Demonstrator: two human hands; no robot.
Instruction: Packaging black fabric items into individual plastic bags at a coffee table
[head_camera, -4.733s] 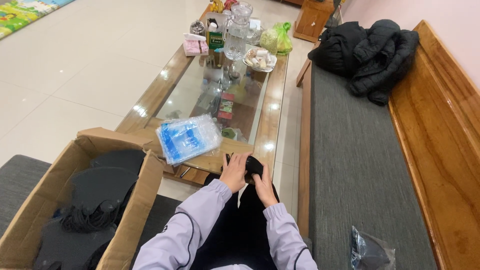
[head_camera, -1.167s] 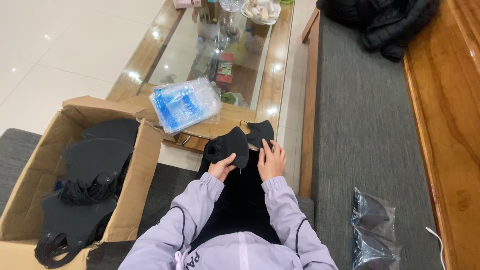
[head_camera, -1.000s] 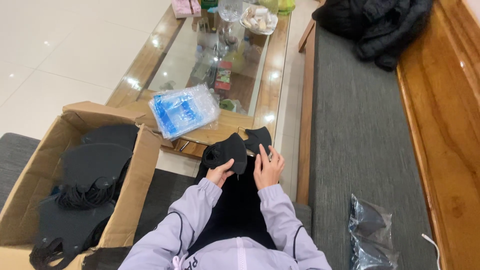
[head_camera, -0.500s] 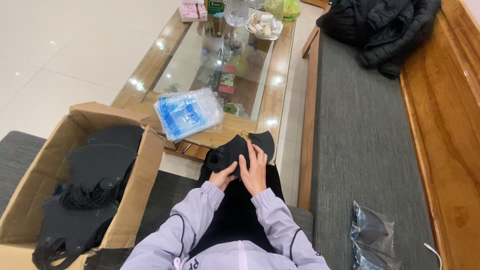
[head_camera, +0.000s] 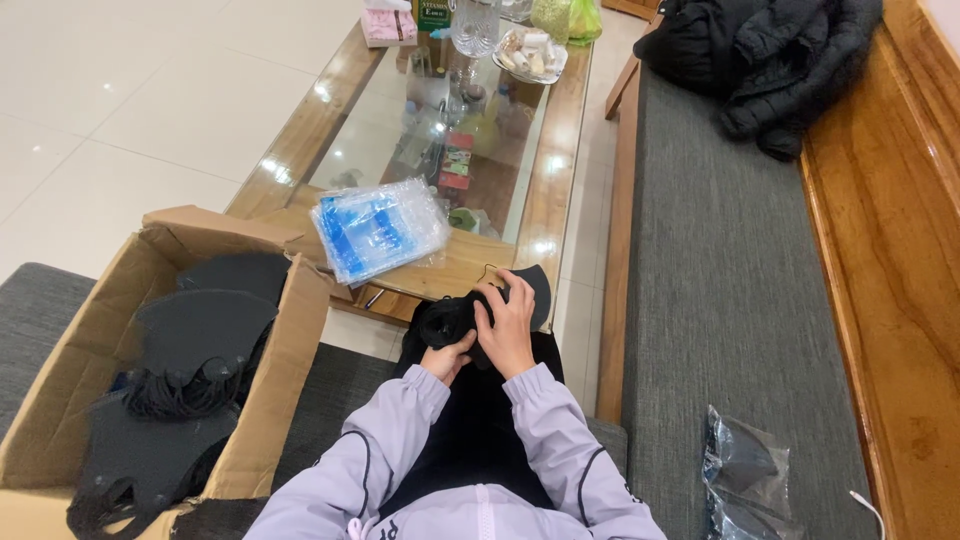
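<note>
Black fabric piece (head_camera: 470, 315) sits on the person's lap at the glass table's (head_camera: 540, 215) near edge: matte, soft, partly folded, thin loop cord at top. Left hand (head_camera: 447, 358) grips its lower edge from below. Right hand (head_camera: 510, 328) lies flat on top, fingers spread. Cardboard box (head_camera: 275, 380) of similar black pieces at left.
</note>
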